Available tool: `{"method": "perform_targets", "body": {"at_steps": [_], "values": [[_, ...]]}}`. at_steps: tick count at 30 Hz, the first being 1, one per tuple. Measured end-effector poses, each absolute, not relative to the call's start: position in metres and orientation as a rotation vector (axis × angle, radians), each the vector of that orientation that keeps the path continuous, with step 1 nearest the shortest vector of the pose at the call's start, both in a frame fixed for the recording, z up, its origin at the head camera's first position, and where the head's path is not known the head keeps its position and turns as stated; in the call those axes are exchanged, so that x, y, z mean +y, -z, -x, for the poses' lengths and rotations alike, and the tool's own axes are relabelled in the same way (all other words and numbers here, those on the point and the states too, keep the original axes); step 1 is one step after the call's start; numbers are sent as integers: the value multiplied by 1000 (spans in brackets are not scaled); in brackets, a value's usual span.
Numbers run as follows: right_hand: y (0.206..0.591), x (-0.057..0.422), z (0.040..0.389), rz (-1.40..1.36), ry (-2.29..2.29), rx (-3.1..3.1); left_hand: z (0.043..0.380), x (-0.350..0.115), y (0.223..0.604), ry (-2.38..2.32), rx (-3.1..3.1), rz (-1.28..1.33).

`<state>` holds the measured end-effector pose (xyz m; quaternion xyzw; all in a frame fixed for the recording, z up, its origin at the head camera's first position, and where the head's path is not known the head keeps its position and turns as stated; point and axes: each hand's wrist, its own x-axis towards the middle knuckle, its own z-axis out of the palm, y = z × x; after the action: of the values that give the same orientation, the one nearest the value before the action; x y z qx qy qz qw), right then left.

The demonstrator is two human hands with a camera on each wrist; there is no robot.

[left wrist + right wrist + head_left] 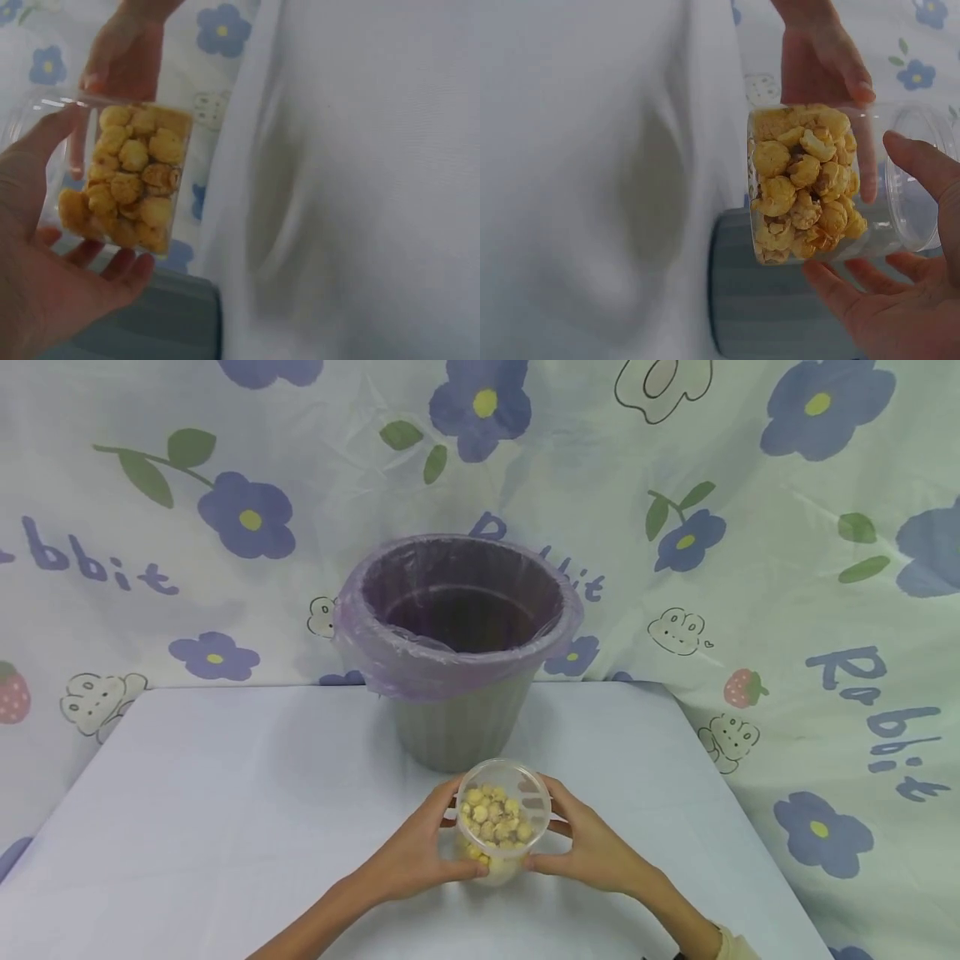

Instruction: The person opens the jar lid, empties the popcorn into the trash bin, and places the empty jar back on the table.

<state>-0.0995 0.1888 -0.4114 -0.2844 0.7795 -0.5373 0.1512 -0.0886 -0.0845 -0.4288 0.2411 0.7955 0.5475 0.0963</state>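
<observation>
A clear plastic jar [535,810] of golden popcorn [495,818] is held between both hands in front of the bin. My left hand [420,852] grips its left side, thumb on the near face and fingers round the far side, as the left wrist view also shows. On the opposite side my right hand [592,847] grips it the same way. In the right wrist view the popcorn [806,187] fills the lower part of the jar, and its base stands apart from the white cloth. Whether a clear lid covers the round rim, I cannot tell.
A grey bin [457,727] with a purple bag [442,672] folded over its rim stands right behind the jar. White cloth [225,810] covers the table. Behind and to the right hangs a curtain [750,568] printed with flowers and rabbits.
</observation>
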Motion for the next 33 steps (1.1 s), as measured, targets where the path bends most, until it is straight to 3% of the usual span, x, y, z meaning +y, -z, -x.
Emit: {"method": "perform_targets", "body": {"at_steps": [33], "values": [[380,209,111,895,1606,2352,119,-49,405,-1860,2129,-842]]}}
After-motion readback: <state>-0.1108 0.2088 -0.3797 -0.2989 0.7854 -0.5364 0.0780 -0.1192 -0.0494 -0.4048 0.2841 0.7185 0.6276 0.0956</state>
